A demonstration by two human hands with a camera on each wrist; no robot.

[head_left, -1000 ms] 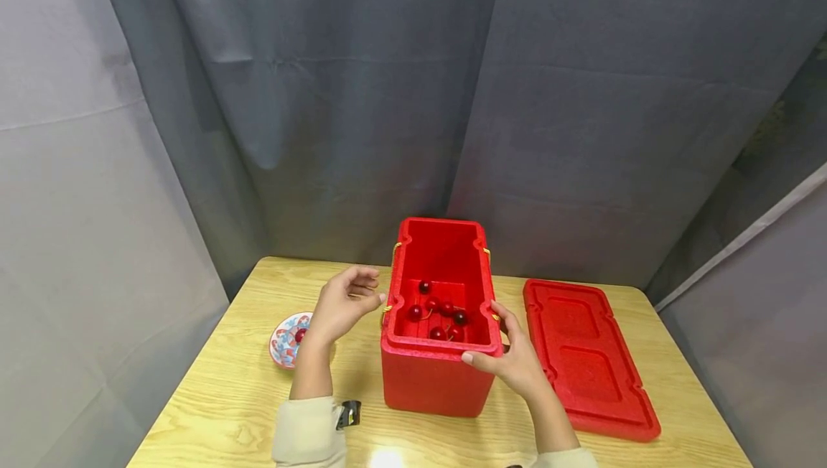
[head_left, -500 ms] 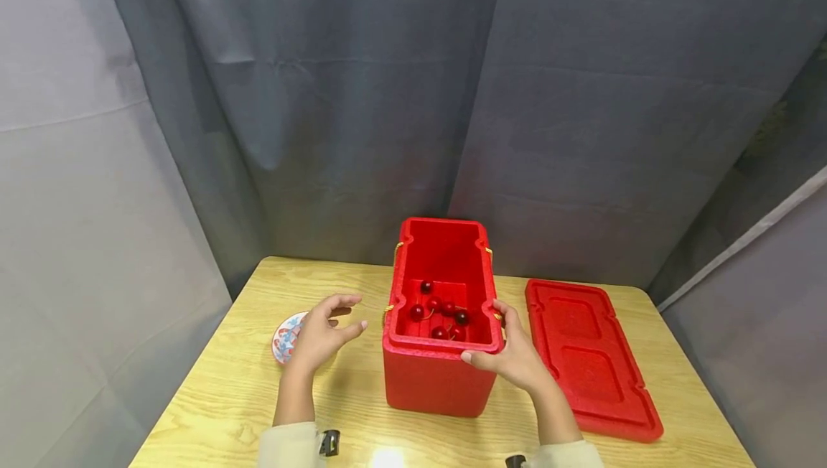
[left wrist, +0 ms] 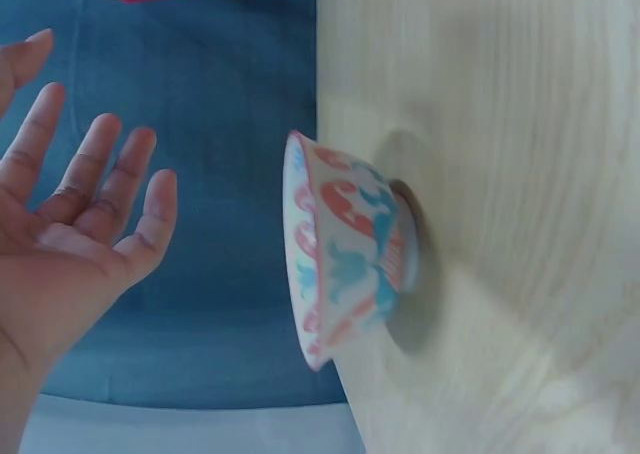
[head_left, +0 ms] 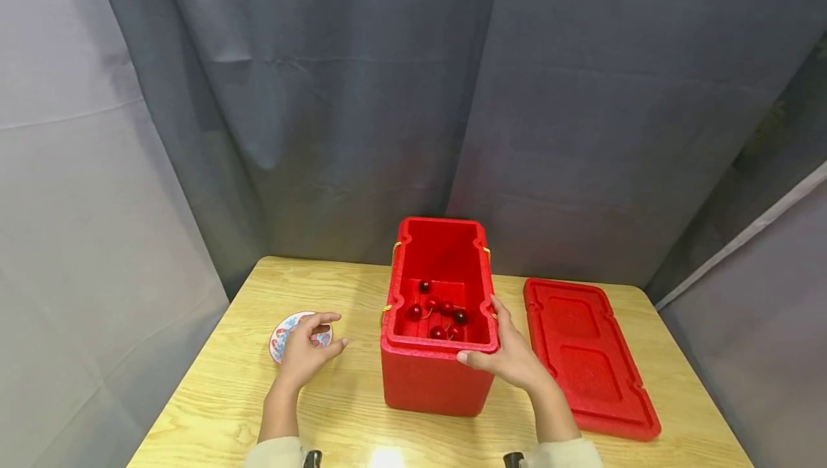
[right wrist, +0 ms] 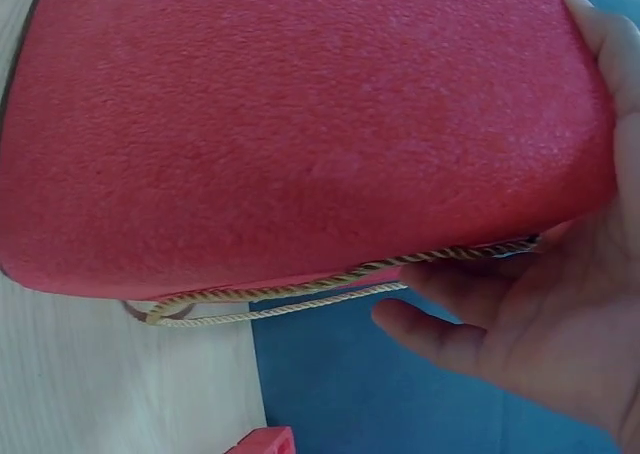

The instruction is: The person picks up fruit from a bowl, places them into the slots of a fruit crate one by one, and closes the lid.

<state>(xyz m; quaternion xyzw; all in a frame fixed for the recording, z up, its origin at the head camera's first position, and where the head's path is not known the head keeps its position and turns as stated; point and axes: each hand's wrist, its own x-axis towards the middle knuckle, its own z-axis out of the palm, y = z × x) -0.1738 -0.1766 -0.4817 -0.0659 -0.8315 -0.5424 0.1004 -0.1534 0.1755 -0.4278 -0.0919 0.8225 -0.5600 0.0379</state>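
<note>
My left hand (head_left: 302, 354) is held above and beside a small patterned bowl (head_left: 278, 344), its fingers loosely bent and holding nothing. The left wrist view gives that bowl (left wrist: 350, 249) from the side, white with red and blue figures, standing apart from the hand (left wrist: 75, 214). In the head view the hand covers much of the bowl, so its contents cannot be seen. A red lidless foam box (head_left: 434, 385) stands in the middle with several dark red cherries (head_left: 415, 312) on its floor. My right hand (head_left: 513, 362) grips its near right corner, thumb on the front rim and fingers along the side.
The red foam lid (head_left: 584, 353) lies flat on the wooden table (head_left: 213, 410), right of the box. Yellow rope handles (right wrist: 370, 269) hang along the box's sides. Grey curtains (head_left: 362, 109) enclose the table at the back and sides.
My left hand has moved away from the box, left and toward me, over to the bowl. The right hand stays on the box corner, and the cherries in the box lie as before.
</note>
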